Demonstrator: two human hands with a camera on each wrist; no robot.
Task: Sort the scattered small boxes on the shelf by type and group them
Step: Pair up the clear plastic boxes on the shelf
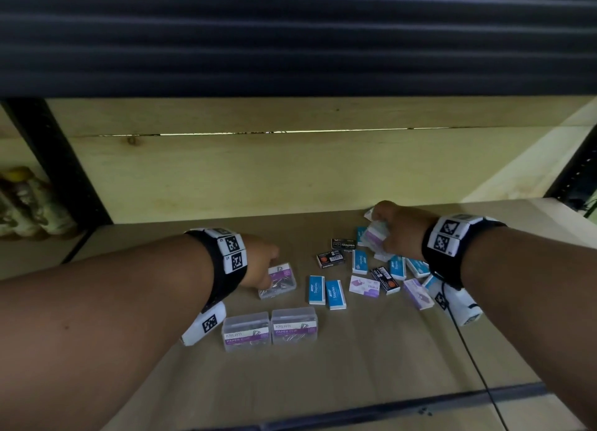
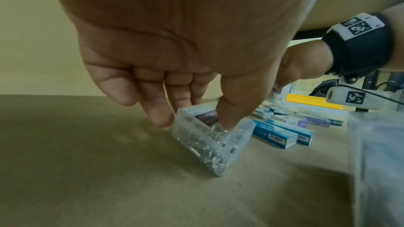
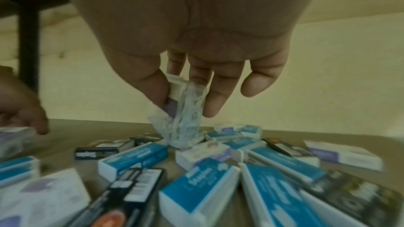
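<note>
My left hand (image 2: 194, 118) grips a clear plastic paper-clip box (image 2: 210, 142) that is tilted up on one edge on the shelf, thumb on top, fingers along its far side; this box (image 1: 278, 280) lies left of the pile. Two more clear paper-clip boxes (image 1: 247, 332) (image 1: 294, 325) stand side by side nearer to me. My right hand (image 3: 186, 103) pinches a clear purple-labelled box (image 3: 184, 118) just above the pile, at the back right (image 1: 376, 236). Beneath it lie scattered blue staples boxes (image 1: 316, 290), black staples boxes (image 1: 344, 244) and white-purple boxes (image 1: 365, 285).
The brown shelf board (image 1: 371, 359) is backed by a pale wooden wall (image 1: 290, 175). A black upright post (image 1: 58, 159) stands at the left, with bottles (image 1: 29, 210) beyond it. A thin black cable (image 1: 478, 366) runs from my right wrist across the shelf's dark front edge (image 1: 403, 408).
</note>
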